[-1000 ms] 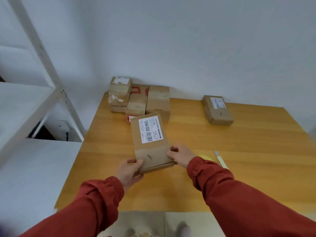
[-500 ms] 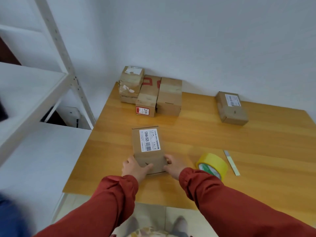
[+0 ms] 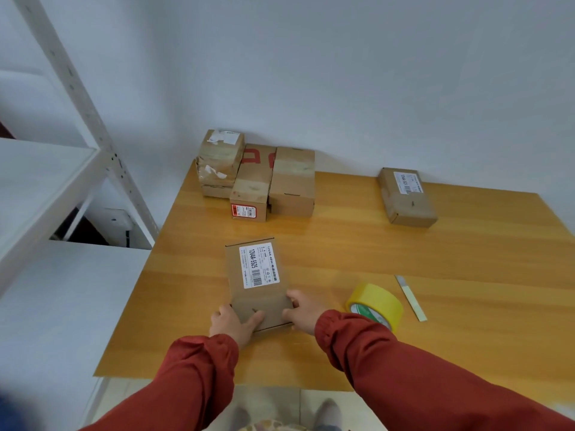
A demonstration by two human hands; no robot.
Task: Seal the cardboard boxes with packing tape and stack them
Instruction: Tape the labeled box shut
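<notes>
1. Bench: one, wood-topped, pushed into the wall corner. One white shelf rack stands off its left side.
2. Back-left cluster: I count three cardboard boxes side by side, touching, against the wall. Tape bands show across their tops. The leftmost may sit on a further box; I cannot tell from here.
3. Lone box: one, far right by the wall, well apart from the cluster, label up.
4. Labelled box: this is the one being worked.
   - A second ago it was lifted and tilted in both hands. Now it lies flat on the bench near the front edge, label up.
   - I read that as staged for sealing. I see no tape on it, so that step is not yet begun.
5. Left hand: grip closed round the box's near-left corner, thumb on top.
6. Right hand: grip closed on the near-right edge, thumb on top. Both are steadying the box, not lifting it.
7. Tape roll: one, yellow, leaning on the bench just right of the right wrist, untouched. The forearm hid most of it a second ago.
8. Strip: one, thin and pale, flat on the bench beside the roll. Blade or scrap, I cannot tell.
9. Tally: five boxes, one roll, one strip.
</notes>
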